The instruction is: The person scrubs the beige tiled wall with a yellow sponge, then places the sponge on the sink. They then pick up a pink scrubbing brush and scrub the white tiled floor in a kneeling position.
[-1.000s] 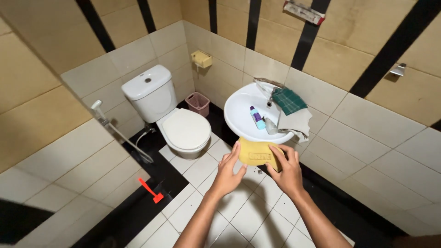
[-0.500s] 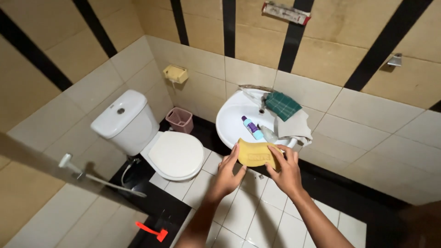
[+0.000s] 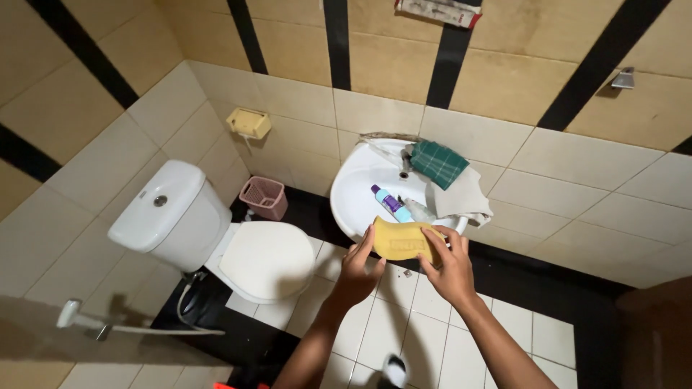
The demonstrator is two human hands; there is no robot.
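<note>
Soft yellow rectangular sponge (image 3: 402,242) pinched between both hands, left hand (image 3: 358,270) cupping its near-left end, right hand (image 3: 448,268) fingers closed over its right end, glossy white round sink (image 3: 360,184) just beyond the grip

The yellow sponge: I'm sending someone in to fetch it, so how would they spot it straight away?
Find the white wall-hung sink right of the toilet. Just in front of its rim, the left hand and right hand hold the yellow sponge between them. It is the only thick yellow block; the cloths nearby are green and beige.
</note>
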